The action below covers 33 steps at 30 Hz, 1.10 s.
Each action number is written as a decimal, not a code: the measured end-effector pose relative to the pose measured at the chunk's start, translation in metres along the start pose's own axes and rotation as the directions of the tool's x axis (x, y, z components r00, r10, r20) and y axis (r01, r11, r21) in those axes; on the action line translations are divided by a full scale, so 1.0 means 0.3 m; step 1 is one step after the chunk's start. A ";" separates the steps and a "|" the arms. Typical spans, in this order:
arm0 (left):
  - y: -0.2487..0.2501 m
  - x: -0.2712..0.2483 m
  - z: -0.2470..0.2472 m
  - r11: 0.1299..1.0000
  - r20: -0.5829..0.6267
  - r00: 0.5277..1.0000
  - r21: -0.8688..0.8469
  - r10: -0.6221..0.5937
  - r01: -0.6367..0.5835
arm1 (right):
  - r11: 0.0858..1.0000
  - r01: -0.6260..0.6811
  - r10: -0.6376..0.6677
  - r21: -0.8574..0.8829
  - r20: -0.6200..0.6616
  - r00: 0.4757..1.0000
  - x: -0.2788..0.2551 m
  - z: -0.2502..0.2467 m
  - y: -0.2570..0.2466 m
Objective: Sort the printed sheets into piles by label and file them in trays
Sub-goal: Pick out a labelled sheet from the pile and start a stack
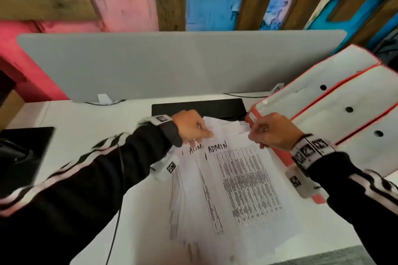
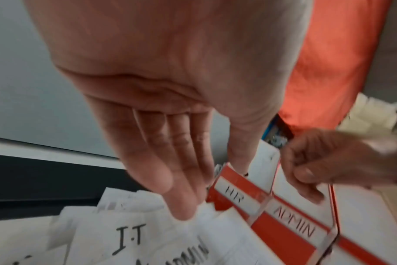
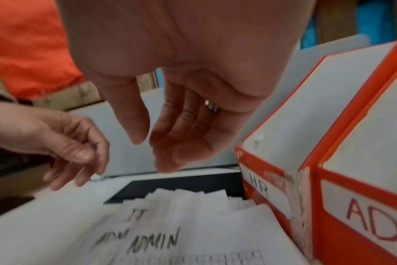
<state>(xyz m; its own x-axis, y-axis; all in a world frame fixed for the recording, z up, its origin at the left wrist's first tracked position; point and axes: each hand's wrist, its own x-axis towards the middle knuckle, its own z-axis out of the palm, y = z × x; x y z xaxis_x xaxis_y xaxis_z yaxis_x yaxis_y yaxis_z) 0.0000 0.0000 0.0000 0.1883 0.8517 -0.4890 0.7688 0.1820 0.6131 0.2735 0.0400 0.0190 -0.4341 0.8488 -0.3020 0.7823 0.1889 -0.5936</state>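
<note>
A fanned stack of printed sheets [image 1: 241,183] lies on the white desk [image 1: 86,114]. The top sheet is hand-labelled ADMIN [image 3: 154,240]. A second ADMIN sheet and one marked IT [image 2: 129,238] show beneath it. My left hand [image 1: 200,135] hangs over the stack's far left corner with straight fingers [image 2: 184,211] down at the paper, holding nothing. My right hand [image 3: 151,152] hovers over the far right corner, fingers relaxed and empty. Orange-and-white file trays stand at the right, labelled HR [image 3: 258,186] and ADMIN [image 3: 374,224].
A grey divider screen [image 1: 172,64] closes off the desk's back. A flat black strip [image 1: 198,106] lies just behind the sheets, and a black object [image 1: 21,153] sits at the left edge. The trays [image 1: 336,103] lean along the stack's right side.
</note>
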 end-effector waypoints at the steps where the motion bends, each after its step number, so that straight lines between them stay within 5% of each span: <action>1: -0.002 0.054 0.029 0.996 -0.003 1.000 0.087 0.016 -0.015 | 0.996 0.026 -0.025 -0.088 0.006 1.000 0.041 0.028 0.027; 6: -0.057 0.230 0.203 0.867 0.085 0.991 0.480 0.105 -0.133 | 0.897 0.090 -0.022 -0.433 0.159 0.987 0.223 0.203 0.152; 15: -0.129 0.343 0.251 0.902 0.073 0.980 0.384 0.185 -0.199 | 0.737 0.231 -0.107 -0.635 0.228 0.968 0.368 0.301 0.203; 19: -0.148 0.357 0.260 0.850 -0.120 0.962 0.504 0.246 -0.154 | 0.663 0.260 -0.177 -0.701 0.191 0.965 0.403 0.296 0.166; 24: -0.178 0.303 0.258 0.952 -0.180 0.950 0.218 0.254 -0.213 | 0.782 0.345 -0.294 -0.519 0.180 0.939 0.375 0.306 0.125; 27: -0.186 0.236 0.287 0.975 -0.233 0.947 0.063 0.222 -0.213 | 0.773 0.379 -0.374 -0.509 0.118 0.920 0.318 0.334 0.114; 33: -0.238 0.100 0.401 0.909 -0.307 0.926 0.408 0.218 -0.078 | 0.769 0.347 -0.417 -0.536 -0.009 0.909 0.159 0.329 0.141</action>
<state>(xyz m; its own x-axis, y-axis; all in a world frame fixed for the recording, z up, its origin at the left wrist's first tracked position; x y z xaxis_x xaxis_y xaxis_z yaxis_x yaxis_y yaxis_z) 0.0241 -0.0465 -0.1331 0.1540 0.9796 -0.1288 0.9341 -0.1018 0.3423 0.2416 0.0398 -0.0941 -0.7163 0.6975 -0.0202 0.6908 0.7048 -0.1614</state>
